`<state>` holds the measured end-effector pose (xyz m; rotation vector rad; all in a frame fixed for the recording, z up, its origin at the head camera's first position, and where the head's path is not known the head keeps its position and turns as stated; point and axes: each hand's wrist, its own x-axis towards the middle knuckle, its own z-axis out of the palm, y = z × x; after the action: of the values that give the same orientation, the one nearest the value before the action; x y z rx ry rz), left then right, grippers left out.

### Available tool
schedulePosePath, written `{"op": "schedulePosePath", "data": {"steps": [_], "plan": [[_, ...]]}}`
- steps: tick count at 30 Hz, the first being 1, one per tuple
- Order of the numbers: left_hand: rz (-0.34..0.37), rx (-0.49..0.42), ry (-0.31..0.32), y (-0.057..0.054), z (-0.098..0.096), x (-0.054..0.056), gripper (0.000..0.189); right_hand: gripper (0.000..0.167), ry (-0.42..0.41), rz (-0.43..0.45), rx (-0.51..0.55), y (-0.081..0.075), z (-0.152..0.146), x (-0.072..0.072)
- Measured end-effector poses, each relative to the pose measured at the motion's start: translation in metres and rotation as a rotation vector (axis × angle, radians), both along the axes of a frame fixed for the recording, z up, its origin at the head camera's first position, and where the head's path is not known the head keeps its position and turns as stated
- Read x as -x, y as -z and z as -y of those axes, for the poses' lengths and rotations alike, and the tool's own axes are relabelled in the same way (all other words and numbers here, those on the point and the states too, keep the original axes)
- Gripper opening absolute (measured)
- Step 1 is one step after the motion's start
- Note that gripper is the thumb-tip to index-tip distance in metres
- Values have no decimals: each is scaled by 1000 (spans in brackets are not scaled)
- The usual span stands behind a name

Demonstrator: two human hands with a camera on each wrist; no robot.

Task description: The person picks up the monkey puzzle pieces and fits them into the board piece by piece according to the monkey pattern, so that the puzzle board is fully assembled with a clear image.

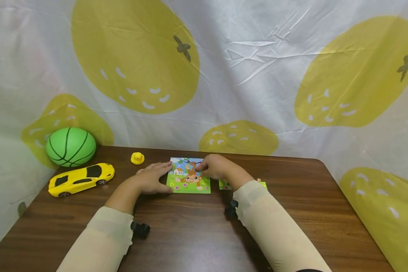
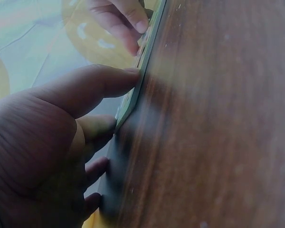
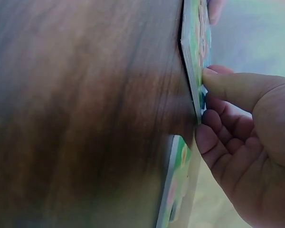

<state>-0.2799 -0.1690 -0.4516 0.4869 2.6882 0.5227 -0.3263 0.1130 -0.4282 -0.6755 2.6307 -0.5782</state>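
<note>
A monkey picture puzzle (image 1: 187,186) lies flat on the wooden table, with a house, flowers and blue sky on it. My left hand (image 1: 153,178) rests at its left edge, fingers spread, thumb at the lower left corner. In the left wrist view, that thumb touches the board's edge (image 2: 141,88). My right hand (image 1: 217,167) is over the puzzle's upper right, fingers curled. Its thumb and index finger (image 3: 221,69) pinch at a puzzle piece there, mostly covered by the hand. Beside it, a second green picture board (image 1: 224,185) lies partly under the right wrist.
Left of the hands are a yellow toy car (image 1: 83,180), a green ball (image 1: 70,146) and a small yellow rubber duck (image 1: 137,158). A white curtain with yellow fruit prints (image 1: 251,75) hangs behind the brown table (image 1: 187,234).
</note>
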Motion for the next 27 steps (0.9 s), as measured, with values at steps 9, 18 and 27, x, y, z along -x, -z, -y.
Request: {"op": "schedulePosePath", "data": {"steps": [9,18,27], "plan": [[-4,-3,4,3,0,0,99,21,-21,-21,22,5,-2,0],[-1,-9,1,2,1,1,99,24,-21,6,2,-1,-1,-2],[-4,-22,3,1,2,1,100,28,-2,46,17,1,-2,0]]}}
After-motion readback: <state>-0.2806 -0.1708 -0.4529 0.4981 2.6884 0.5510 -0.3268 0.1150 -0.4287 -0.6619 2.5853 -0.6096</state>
